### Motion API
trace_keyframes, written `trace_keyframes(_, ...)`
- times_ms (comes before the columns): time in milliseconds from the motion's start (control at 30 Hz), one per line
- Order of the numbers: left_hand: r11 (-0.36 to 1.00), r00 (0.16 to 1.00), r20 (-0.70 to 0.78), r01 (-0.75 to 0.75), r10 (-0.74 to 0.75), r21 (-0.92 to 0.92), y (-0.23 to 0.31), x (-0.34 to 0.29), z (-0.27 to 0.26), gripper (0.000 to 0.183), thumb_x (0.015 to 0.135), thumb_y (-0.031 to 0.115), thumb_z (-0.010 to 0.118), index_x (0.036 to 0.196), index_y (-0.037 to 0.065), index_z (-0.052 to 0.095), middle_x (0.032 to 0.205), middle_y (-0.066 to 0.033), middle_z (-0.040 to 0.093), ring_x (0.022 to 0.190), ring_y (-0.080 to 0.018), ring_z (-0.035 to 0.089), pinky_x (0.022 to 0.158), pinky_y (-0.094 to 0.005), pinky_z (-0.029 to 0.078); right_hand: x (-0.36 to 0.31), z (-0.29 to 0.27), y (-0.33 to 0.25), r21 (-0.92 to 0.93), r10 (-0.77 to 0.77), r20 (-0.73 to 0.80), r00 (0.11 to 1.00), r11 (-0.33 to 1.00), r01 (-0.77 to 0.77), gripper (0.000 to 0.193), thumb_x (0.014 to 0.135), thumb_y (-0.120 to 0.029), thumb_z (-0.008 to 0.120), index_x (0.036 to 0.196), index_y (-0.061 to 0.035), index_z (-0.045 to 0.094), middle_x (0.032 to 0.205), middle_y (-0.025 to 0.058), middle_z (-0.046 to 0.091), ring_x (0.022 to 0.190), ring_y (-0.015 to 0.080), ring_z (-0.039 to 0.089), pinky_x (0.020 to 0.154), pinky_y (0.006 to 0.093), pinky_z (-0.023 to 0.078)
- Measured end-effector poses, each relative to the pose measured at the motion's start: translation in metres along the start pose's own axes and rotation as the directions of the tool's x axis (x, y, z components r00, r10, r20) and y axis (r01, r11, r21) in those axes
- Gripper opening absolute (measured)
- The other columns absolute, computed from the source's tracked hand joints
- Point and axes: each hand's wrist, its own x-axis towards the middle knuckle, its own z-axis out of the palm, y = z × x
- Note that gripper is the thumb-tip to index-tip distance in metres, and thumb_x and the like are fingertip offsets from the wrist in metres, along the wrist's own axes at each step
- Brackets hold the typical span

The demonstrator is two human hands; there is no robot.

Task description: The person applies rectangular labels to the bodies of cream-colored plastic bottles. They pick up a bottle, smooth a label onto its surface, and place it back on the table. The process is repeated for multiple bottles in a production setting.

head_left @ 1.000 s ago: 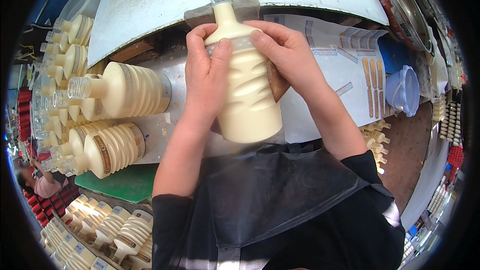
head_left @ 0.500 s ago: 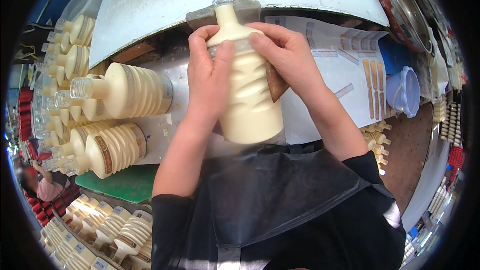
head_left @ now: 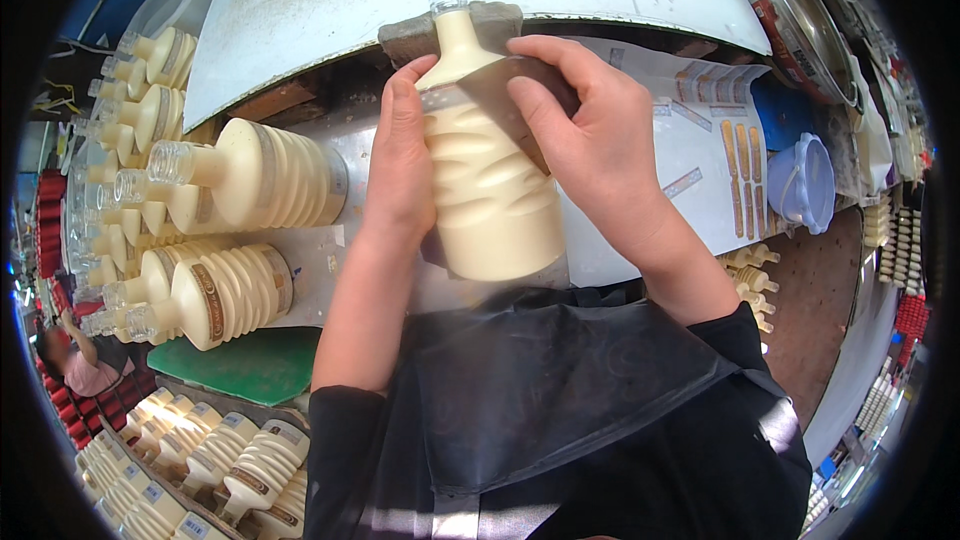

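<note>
Working the cream bottle [head_left: 505,235], likely smoothing its label band [head_left: 440,98]: it lies on the counter [head_left: 320,275], neck over the grey block [head_left: 405,37]. Left hand [head_left: 402,145] holds its left side, right hand [head_left: 600,130] has fingers pinching a dark flat piece [head_left: 500,95] against the upper right. Next stroke probably needs even pressure, no roll

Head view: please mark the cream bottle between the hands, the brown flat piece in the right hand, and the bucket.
Cream bottle [head_left: 492,185]: head view, ridged body.
Brown flat piece [head_left: 496,96]: head view, exposed face.
Bucket [head_left: 808,186]: head view, outer wall.
</note>
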Motion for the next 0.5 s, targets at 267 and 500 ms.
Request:
trace_keyframes(267, 0.999, 1.0, -0.004, 0.026, -0.026, 0.025, 0.003, 0.0, 0.003, 0.051, 0.115, 0.04, 0.03, 0.149, 0.005, 0.044, 0.139, -0.0141, 0.06, 0.124, -0.0223, 0.06, 0.108, -0.0379, 0.049, -0.005, -0.003, 0.03, 0.16, 0.321, -0.131, 0.938, 0.94, -0.3, 0.023, 0.096, -0.007, 0.072, 0.118, 0.002, 0.071, 0.103, 0.0063, 0.076, 0.089, 0.0086, 0.067, 0.08, 0.0242, 0.054)
trace_keyframes(500, 0.98, 0.996, 0.088, 0.039, -0.023, -0.193, 0.017, -0.011, 0.011, 0.072, 0.111, 0.057, 0.021, 0.153, 0.0, 0.035, 0.144, -0.0189, 0.055, 0.132, -0.0302, 0.055, 0.115, -0.0442, 0.042, -0.008, -0.004, 0.002, -0.21, -0.594, 0.036, 0.803, 0.781, 0.588, 0.032, 0.07, 0.005, 0.079, 0.1, -0.0063, 0.075, 0.098, 0.0115, 0.076, 0.087, 0.0283, 0.075, 0.075, 0.0356, 0.06)
